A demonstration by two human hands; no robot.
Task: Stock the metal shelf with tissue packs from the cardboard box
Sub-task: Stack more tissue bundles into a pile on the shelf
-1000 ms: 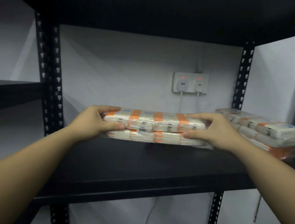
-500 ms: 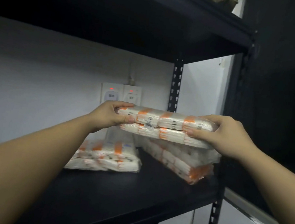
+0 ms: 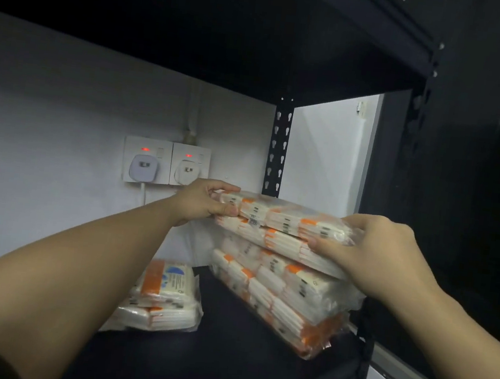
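A white and orange tissue pack (image 3: 282, 224) is held at both ends. My left hand (image 3: 204, 201) grips its left end, thumb on the front and fingers over the top. My right hand (image 3: 373, 251) grips its right end. The pack sits on top of a stack of tissue packs (image 3: 286, 294) at the right end of the black metal shelf (image 3: 220, 365). Another tissue pack (image 3: 163, 298) lies alone on the shelf further left. The cardboard box is out of view.
A black shelf board (image 3: 199, 25) hangs close overhead. A perforated upright (image 3: 279, 148) stands at the back right, another (image 3: 360, 360) at the front right. A double wall socket (image 3: 165, 163) with two plugs and red lights is behind the shelf.
The view swung right along the shelf. Both hands carried the pack rightward and brought it down onto the stack at the right end.
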